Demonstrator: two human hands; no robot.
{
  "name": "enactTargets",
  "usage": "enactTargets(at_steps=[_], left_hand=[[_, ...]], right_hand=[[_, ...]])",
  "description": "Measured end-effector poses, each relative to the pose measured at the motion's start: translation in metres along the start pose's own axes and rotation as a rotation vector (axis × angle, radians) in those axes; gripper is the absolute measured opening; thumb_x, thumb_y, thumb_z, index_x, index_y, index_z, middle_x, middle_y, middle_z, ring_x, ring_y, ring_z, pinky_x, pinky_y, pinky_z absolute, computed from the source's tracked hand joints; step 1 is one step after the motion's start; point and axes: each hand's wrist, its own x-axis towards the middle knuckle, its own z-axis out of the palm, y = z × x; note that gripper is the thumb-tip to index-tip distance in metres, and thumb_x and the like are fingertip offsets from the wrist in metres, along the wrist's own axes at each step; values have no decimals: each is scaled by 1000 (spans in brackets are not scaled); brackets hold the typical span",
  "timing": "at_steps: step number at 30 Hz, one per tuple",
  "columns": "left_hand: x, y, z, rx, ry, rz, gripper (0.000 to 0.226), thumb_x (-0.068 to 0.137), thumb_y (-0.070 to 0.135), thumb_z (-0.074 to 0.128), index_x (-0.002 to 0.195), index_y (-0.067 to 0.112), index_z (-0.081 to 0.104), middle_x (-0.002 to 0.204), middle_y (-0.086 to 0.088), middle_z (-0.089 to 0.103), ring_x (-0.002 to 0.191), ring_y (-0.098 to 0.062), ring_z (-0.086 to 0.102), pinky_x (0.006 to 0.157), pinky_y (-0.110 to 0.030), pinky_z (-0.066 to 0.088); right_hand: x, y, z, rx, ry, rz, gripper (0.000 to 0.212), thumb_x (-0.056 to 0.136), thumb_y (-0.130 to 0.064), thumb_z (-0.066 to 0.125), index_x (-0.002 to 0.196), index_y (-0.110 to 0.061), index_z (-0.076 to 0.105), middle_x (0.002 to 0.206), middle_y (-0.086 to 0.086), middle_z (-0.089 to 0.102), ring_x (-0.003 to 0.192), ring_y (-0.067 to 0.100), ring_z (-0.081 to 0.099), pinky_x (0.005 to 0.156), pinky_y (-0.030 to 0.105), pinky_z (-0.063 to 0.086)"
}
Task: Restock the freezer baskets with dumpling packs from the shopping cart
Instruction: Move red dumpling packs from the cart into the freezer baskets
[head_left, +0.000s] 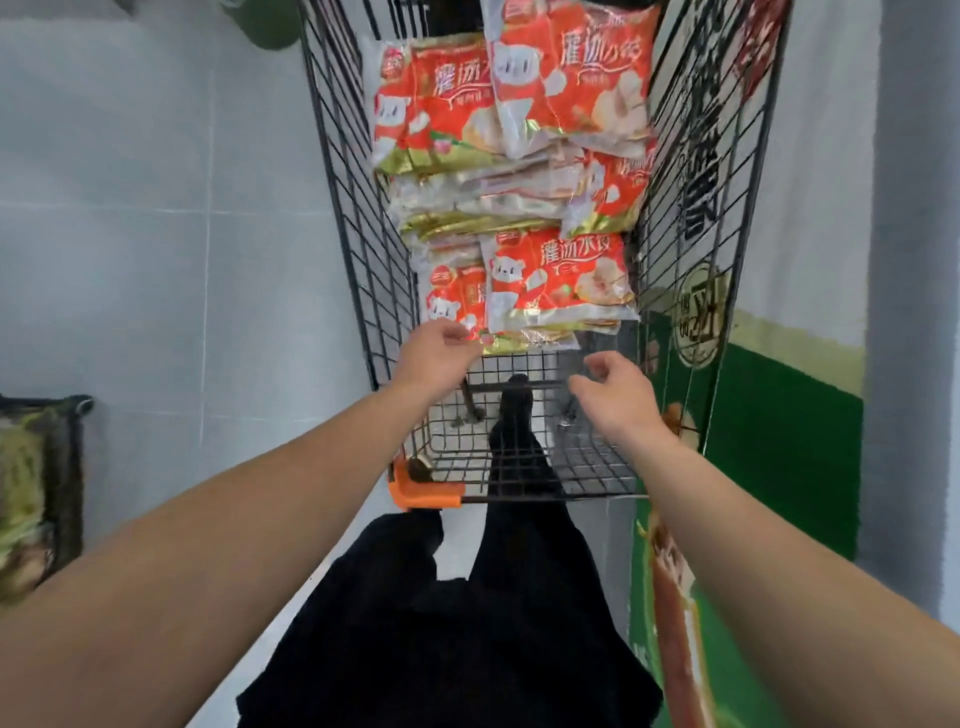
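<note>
Pale grey tiled floor (156, 234), a green-and-white printed panel (779, 441) at right, evenly lit

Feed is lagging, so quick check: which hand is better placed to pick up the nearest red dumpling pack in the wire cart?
Left. The left hand already touches the nearest red plastic dumpling pack's bottom edge; the right hand hovers short of it, holding nothing.

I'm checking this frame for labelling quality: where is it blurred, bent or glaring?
Head view: wide-angle bending bows the shopping cart sides outward; edges smear, notably the basket at left; foil glints on the dumpling packs; left hand and right hand look fairly sharp.
</note>
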Motion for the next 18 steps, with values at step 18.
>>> enactTargets(at_steps=[18], left_hand=[[201,15,77,-81,166,-334,38,81,36,70,112,14,70,108,-11,73,95,-28,70,86,-44,59]], right_hand=[[198,-6,-25,112,57,82,41,95,-34,59,131,-16,56,134,2,54,107,11,52,89,22,36]])
